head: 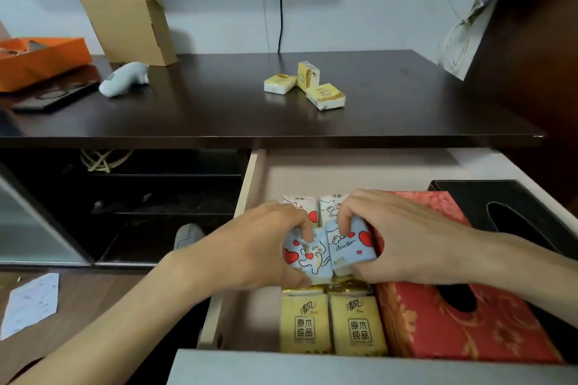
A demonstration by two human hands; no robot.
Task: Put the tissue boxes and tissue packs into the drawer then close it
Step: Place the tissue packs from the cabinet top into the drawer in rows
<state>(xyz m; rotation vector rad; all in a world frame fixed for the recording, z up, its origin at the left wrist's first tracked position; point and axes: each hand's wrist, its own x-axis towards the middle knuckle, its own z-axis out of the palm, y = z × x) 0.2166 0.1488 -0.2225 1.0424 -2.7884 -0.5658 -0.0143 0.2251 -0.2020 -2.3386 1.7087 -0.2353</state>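
The drawer [250,184] stands pulled open below the dark tabletop. Inside lie two yellow tissue packs [331,325] at the front, two white cartoon packs [312,205] further back, a red tissue box [463,325] and a black tissue box [506,200] at the right. My left hand [250,250] grips a blue heart-print tissue pack [309,256] over the drawer's middle. My right hand [403,237] grips a second blue heart-print pack [350,247] right beside it, the two packs touching. Three small yellow tissue packs [308,86] sit on the tabletop [219,109].
On the tabletop at the back left stand a cardboard box [131,22], an orange box [37,59], a pale blue toy [125,78] and a dark flat device [53,97]. Open shelves [156,191] are left of the drawer. A paper sheet [31,303] lies on the floor.
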